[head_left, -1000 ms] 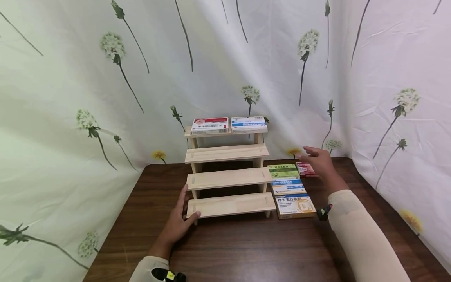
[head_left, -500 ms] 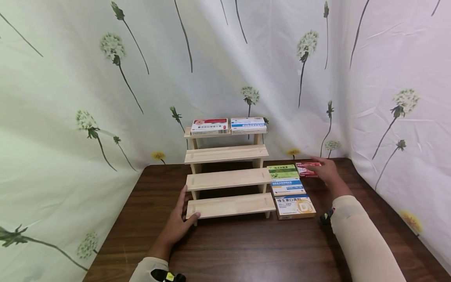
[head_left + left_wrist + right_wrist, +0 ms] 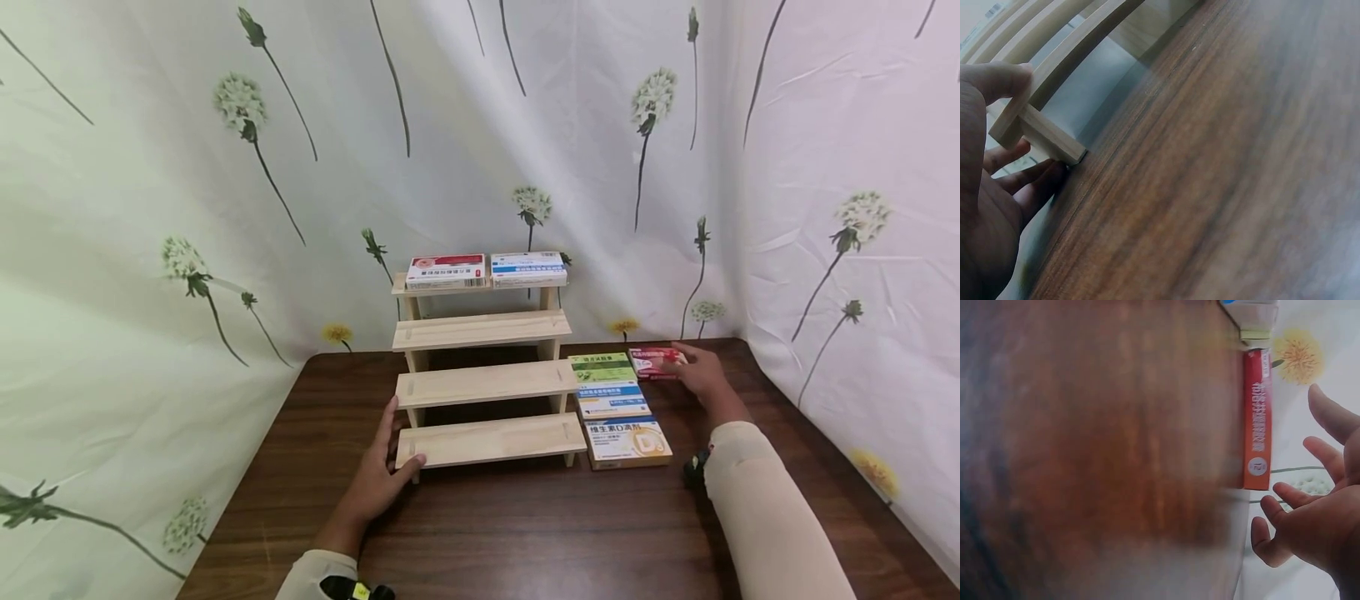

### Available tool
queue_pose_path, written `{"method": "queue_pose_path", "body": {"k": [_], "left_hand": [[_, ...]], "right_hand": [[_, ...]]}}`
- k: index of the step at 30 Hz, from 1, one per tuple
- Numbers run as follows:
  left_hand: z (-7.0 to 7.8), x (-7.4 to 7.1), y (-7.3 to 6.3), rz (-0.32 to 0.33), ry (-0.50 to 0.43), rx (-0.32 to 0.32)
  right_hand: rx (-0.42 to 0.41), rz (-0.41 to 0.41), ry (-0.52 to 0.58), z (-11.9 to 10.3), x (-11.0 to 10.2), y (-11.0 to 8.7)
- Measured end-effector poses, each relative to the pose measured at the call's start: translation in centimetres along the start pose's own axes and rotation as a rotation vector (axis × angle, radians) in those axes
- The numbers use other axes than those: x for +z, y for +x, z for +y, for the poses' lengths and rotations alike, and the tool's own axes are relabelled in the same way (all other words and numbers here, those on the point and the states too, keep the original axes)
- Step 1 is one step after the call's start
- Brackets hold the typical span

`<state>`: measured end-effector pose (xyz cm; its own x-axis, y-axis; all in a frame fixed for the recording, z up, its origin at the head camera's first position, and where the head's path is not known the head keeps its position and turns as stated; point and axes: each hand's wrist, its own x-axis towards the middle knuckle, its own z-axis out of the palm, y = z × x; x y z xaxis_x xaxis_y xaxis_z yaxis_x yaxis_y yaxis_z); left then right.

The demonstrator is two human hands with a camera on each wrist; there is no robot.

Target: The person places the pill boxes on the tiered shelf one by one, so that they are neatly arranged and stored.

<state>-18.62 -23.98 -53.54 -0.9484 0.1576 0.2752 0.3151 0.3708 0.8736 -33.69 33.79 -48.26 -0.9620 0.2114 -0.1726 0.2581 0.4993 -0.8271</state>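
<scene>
A pale wooden four-step rack (image 3: 487, 379) stands on the table. My left hand (image 3: 378, 475) holds the left end of its lowest step. In the left wrist view the thumb (image 3: 1007, 81) lies on the plank and the other fingers reach below it, beside the rack's leg (image 3: 1050, 134). At the back right, my right hand (image 3: 708, 379) is over the right end of a small red medicine box (image 3: 651, 363), fingertips close to it. The right wrist view shows that box's red side (image 3: 1257, 419) and the hand's fingers spread above it.
A green medicine box (image 3: 602, 367), a blue-and-white one (image 3: 612, 400) and a vitamin D box (image 3: 628, 442) lie in a column right of the rack. A red-and-white box (image 3: 446, 271) and another blue-and-white box (image 3: 528, 269) rest on the top step. Flower-printed cloth (image 3: 465, 192) hangs behind.
My right hand has come down and slightly to the right, from above the red box to its right end. The left hand stays on the rack.
</scene>
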Motion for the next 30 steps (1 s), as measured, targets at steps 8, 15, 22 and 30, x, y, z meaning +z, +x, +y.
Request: {"method": "queue_pose_path", "body": {"k": [8, 15, 22, 30], "left_hand": [[-0.1, 0.1, -0.1, -0.004, 0.009, -0.028], [-0.1, 0.1, 0.0, 0.002, 0.0, -0.021], [-0.2, 0.1, -0.1, -0.005, -0.001, -0.027], [0.0, 0.0, 0.0, 0.005, 0.013, -0.024]], "right_hand": [[-0.018, -0.054, -0.084, 1.5, -0.2, 0.1], [0.02, -0.045, -0.286, 2.2, 0.0, 0.7], [0.002, -0.027, -0.316, 2.5, 0.3, 0.3], [0.02, -0.026, -0.316, 2.6, 0.3, 0.4]]}}
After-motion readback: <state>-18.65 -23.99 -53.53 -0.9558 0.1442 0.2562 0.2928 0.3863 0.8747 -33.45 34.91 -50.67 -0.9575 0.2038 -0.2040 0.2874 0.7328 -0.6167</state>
